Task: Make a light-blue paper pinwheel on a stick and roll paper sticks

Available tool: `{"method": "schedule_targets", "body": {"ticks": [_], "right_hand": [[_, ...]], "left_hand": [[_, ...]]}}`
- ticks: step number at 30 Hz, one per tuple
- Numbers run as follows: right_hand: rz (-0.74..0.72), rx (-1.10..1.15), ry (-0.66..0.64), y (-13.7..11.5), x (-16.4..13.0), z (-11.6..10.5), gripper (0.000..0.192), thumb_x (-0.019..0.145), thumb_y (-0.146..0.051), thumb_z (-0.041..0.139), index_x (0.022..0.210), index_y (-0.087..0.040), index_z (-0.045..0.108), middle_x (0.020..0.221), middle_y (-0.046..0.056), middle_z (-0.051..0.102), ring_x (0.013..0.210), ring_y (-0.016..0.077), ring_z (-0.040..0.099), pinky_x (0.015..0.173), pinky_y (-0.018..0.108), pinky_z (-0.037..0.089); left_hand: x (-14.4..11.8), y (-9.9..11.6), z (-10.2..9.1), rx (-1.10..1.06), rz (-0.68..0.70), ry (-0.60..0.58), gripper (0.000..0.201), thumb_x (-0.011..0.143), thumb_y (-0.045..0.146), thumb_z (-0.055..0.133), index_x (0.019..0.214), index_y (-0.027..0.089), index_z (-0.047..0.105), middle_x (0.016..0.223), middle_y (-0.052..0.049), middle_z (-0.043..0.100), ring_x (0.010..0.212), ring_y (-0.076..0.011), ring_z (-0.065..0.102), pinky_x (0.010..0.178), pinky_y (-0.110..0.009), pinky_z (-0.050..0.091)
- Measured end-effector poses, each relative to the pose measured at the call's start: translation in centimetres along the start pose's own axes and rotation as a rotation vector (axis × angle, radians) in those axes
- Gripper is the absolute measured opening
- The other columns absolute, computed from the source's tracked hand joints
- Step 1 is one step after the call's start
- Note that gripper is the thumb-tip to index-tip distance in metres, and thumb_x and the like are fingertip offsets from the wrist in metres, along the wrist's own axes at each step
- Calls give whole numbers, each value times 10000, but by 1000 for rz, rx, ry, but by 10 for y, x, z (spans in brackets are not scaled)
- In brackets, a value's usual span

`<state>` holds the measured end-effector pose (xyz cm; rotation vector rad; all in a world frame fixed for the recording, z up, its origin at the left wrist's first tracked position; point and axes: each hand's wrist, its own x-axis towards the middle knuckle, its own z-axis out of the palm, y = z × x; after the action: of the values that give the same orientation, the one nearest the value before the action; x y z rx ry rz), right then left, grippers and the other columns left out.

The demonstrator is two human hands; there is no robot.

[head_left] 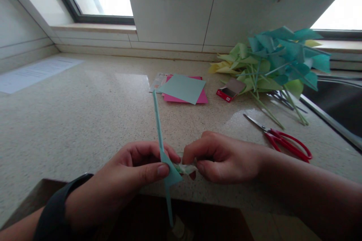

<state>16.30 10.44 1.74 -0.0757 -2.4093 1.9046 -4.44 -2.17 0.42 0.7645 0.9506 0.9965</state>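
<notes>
My left hand pinches a light blue rolled paper stick between thumb and fingers. The stick stands nearly upright, and a folded blue paper flap juts from it by my thumb. Close beside it, my right hand is closed, thumb against bent fingers, on a small crinkled translucent wrapper with green and dark red bits. The wrapper reaches to my left fingertips; whether they grip it too, I cannot tell. Red-handled scissors lie beyond my right wrist, blades half hidden by nothing and pointing up-left.
Blue and pink paper sheets lie stacked on the speckled counter. An opened red box sits near a pile of blue, green and yellow paper flowers. A sink is at right, a printed sheet at left.
</notes>
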Motion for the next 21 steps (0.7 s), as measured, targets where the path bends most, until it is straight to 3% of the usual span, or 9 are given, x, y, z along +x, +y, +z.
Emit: {"method": "schedule_targets", "body": {"ticks": [7,12,21], "right_hand": [[21,-14,-5,1,0,0,232,759,-44,479,865,-112,674,706,-20,596,594,72,510,554,171,406],[-24,26,-11,1,1,-1,281,771,-22,468,932,-78,692,670,-37,550,539,55,442,494,154,365],[-28,-7,-4,2,0,3,158,818,-129,566,897,-93,698,595,-64,487,495,48,418,456,138,342]], "left_hand": [[0,-2,-1,-30,-9,11,179,764,336,856,899,228,809,901,-3,781,850,-134,695,789,-183,503],[0,-2,-2,-81,-27,-3,166,773,311,849,894,208,801,861,-4,777,812,-131,698,778,-196,511],[-1,1,-1,-133,-35,-40,148,792,283,834,917,209,810,890,-15,799,818,-121,709,765,-177,515]]}}
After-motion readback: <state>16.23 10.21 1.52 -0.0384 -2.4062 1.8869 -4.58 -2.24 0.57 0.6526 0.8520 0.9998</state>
